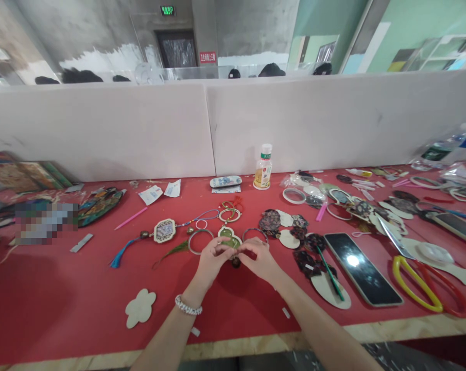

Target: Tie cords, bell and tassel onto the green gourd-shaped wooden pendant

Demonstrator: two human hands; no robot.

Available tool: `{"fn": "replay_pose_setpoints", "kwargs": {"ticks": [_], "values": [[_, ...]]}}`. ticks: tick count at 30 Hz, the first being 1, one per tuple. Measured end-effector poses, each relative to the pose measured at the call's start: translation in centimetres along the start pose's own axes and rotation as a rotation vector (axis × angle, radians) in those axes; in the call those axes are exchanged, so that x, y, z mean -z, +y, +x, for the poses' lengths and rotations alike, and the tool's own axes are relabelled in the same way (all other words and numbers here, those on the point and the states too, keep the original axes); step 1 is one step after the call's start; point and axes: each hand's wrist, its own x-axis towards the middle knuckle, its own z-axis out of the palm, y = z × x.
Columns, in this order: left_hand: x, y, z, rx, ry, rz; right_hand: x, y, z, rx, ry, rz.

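Note:
My left hand (214, 257) and my right hand (260, 262) meet at the lower end of a green gourd-shaped pendant (228, 236) with a pale rim. Fingers and thumbs are pinched together there, partly covering whatever thin piece they grip. Just below the fingertips is a small dark bead (236, 262). Beyond the pendant lie a ring (229, 215) and a red and green cord. Beside my left hand is a pale hoop (196, 242); another hoop (255, 230) is behind my right hand. An octagonal framed pendant (165, 231) with a blue tassel (120, 256) lies farther left.
On the right are a phone (362, 268), scissors (418, 283) with yellow and red handles, and a green stick (330, 273). A flower-shaped piece (140, 308) lies front left. A bottle (262, 167) stands before the white partition (148, 134).

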Motion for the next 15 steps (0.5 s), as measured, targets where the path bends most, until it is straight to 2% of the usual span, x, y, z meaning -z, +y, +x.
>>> {"fn": "replay_pose_setpoints", "kwargs": {"ticks": [15], "values": [[-0.04, 0.20, -0.06, 0.011, -0.016, -0.016, -0.78, 0.14, -0.11, -0.011, -0.003, 0.011]]}}
